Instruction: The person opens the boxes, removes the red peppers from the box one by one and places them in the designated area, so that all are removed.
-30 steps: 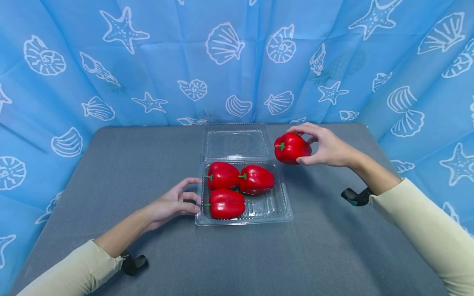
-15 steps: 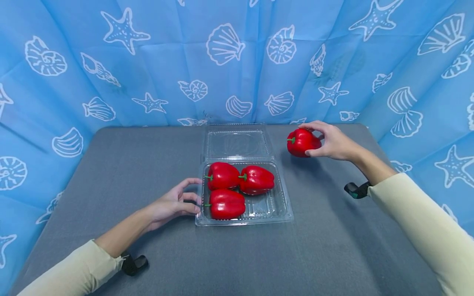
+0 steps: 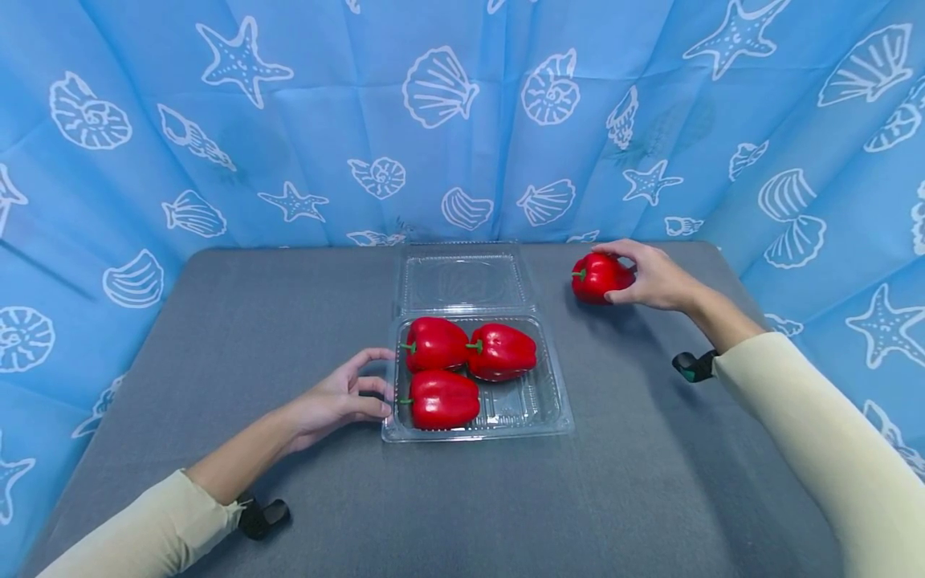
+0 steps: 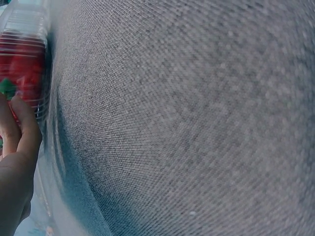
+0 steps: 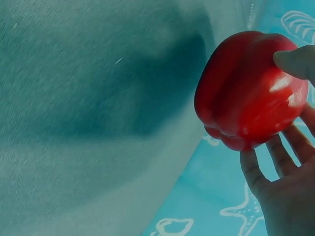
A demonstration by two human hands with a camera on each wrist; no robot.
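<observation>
At the back right of the table, my right hand [image 3: 654,278] grips a red bell pepper [image 3: 598,278] with a green stem, thumb on its near side. The right wrist view shows this bell pepper [image 5: 248,91] large, held between thumb and fingers over its shadow. In the middle stands a clear plastic clamshell box [image 3: 535,401] with its lid [image 3: 464,281] folded back. Three more peppers lie inside: one back left [image 3: 437,343], one back right [image 3: 502,352], one front left [image 3: 444,399]. My left hand [image 3: 336,399] rests its loosely bent fingers against the box's left edge.
A grey cloth covers the table [image 3: 289,297]. Behind it and along both sides hangs a blue curtain [image 3: 477,144] with white shells and starfish. A black strap [image 3: 262,518] sits on the left wrist, another strap [image 3: 695,366] on the right.
My right hand has carried its bell pepper to the right and slightly back, away from the box. The left hand and the three peppers in the box have stayed in place.
</observation>
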